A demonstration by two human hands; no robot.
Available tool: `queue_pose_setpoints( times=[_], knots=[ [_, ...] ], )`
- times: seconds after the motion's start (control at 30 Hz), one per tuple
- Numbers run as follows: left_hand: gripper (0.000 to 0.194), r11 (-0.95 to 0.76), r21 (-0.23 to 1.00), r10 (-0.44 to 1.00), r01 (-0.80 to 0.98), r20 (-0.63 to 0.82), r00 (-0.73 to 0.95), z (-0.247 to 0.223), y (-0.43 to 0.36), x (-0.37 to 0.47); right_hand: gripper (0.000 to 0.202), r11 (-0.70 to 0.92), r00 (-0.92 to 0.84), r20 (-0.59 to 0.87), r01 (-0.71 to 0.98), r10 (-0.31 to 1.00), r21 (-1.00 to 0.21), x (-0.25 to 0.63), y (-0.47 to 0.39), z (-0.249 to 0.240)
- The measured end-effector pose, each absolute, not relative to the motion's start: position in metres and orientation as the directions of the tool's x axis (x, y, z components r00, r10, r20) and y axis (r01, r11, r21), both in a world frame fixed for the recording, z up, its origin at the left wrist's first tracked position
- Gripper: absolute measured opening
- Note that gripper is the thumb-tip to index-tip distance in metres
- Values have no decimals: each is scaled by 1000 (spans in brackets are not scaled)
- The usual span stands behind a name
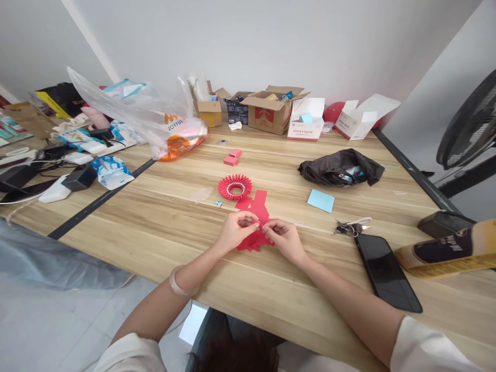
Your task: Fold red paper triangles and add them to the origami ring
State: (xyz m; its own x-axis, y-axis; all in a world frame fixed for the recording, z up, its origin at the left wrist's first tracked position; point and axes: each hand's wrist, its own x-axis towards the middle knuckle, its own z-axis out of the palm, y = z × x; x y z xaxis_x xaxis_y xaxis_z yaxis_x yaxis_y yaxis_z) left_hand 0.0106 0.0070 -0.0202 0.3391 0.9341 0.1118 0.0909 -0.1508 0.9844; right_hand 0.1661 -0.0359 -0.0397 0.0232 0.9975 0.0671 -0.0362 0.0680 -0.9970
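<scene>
Through the head camera, the only view I have, I look down on a wood-grain table with both bare hands meeting near its front edge. My left hand has its thumb and forefinger closed in a pinch on a small red paper piece. My right hand has its fingertips drawn together just beside that piece; I cannot tell whether they grip it too, since red blends into red there. Beneath the fingers lies a loose spread of red paper cutouts, some overlapping.

Just beyond the left hand I see a spiky red ring lying flat, its inner rim pale, close to the far end of the cutouts. A tiny blue scrap sits near its lower left. Farther back are two small pinkish-red stacks, close together.

Off to the right I have a light blue sticky-note pad, with a crumpled black plastic bag behind it. Nearer me, a bunch of keys lies at the top end of a black smartphone.
</scene>
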Motion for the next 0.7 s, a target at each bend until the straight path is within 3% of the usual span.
queue_pose_setpoints(
  times=[0.37,0.7],
  knots=[
    [9,-170,978,922,119,115,369,-22,7,11,28,-5,-50,-1,-76,999,-997,170,-32,-48],
    [11,-186,970,914,157,113,390,-19,6,11,29,39,57,38,-28,998,-999,168,-33,-44]
  ],
)
